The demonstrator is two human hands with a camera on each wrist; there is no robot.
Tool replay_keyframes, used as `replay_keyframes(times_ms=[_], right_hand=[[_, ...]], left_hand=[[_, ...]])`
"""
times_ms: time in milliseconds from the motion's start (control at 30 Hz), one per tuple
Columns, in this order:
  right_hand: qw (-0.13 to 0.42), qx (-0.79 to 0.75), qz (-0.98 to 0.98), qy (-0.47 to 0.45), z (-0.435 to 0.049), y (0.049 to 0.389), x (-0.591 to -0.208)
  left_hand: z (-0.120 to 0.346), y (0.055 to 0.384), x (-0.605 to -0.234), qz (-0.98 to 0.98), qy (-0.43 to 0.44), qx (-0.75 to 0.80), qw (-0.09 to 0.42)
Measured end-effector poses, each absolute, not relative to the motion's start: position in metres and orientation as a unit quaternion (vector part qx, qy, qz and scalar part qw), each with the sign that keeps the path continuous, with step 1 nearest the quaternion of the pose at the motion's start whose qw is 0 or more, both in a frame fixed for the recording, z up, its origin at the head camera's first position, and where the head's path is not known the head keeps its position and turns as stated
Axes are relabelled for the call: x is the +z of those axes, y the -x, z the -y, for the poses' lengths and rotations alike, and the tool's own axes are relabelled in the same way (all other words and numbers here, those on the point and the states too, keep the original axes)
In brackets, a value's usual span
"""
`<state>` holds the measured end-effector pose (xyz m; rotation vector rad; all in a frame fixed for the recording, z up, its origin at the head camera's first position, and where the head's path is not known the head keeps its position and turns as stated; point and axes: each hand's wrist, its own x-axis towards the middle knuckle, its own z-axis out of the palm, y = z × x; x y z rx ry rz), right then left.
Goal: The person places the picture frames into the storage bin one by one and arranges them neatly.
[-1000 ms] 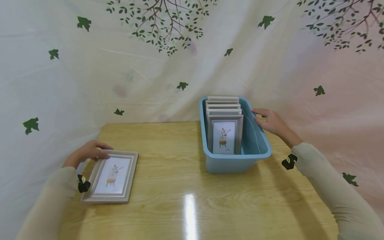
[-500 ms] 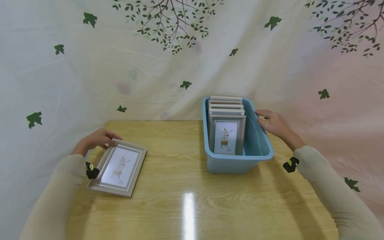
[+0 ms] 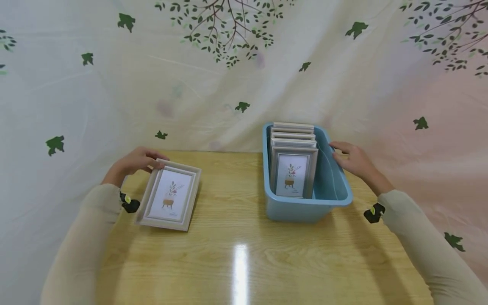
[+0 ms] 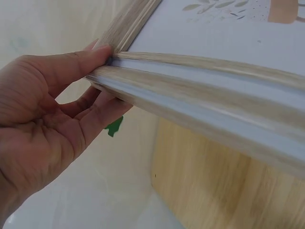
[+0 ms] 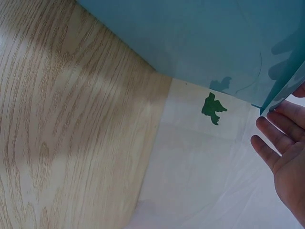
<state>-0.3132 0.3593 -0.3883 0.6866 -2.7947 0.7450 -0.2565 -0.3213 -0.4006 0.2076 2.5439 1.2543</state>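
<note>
My left hand (image 3: 139, 163) pinches a picture frame (image 3: 169, 195) at its upper left corner. In the left wrist view the thumb lies on the front of the wood-grain border (image 4: 190, 90) and the fingers are behind it. The frame is tilted, raised off the wooden table, and shows a print of a potted plant. My right hand (image 3: 354, 160) holds the right rim of a blue plastic bin (image 3: 305, 212). In the right wrist view its fingers (image 5: 274, 136) are at the outside of the rim, the thumb mostly cut off.
Several similar picture frames (image 3: 293, 173) stand upright in a row along the bin's left side. The wooden table (image 3: 213, 262) ends at the back against a pale curtain (image 3: 213, 84) printed with leaves and branches.
My left hand has lifted the picture frame off the table and moved it right and toward the back, tilting it. My right hand stays at the bin's rim; the head view has shifted slightly.
</note>
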Motion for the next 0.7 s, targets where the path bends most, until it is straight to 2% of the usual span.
replay_keyframes(times_ms=[700], right_hand=[[0.098,0.248,0.934,-0.236,-0.357,0.314,-0.391]], left_hand=[[0.266,0.278,-0.358,-0.852,-0.066,0.512,0.083]])
